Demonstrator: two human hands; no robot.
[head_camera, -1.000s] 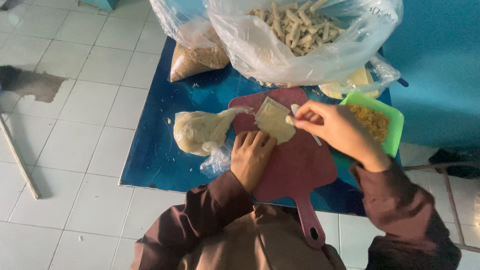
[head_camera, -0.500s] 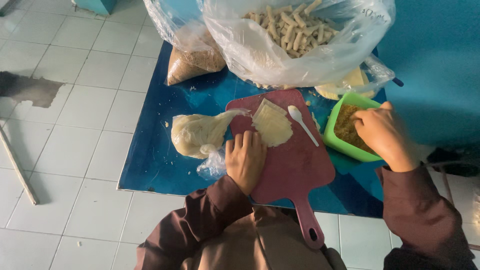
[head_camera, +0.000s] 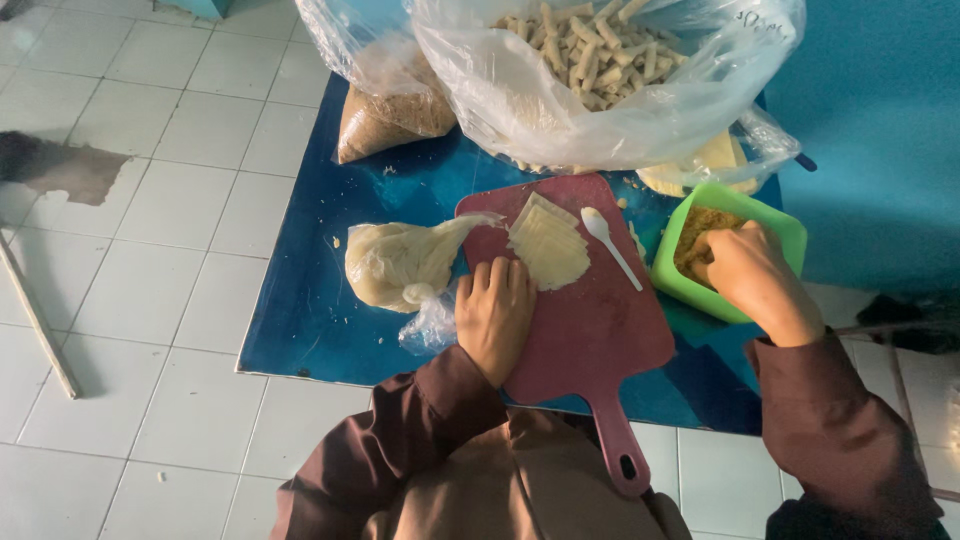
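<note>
Fingers of rt hand pinch filling in green tub; lt hand flat on red board, clear bags behind.

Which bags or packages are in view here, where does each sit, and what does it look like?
Large clear plastic bag: top centre of the blue mat, bulging, full of pale stick-shaped pieces.
Smaller clear bag: top left beside it, holding brown crumbs.
Clear bag of pale dough: left of the red cutting board, near the left hand, lumpy.
No signs or screens show.
</note>
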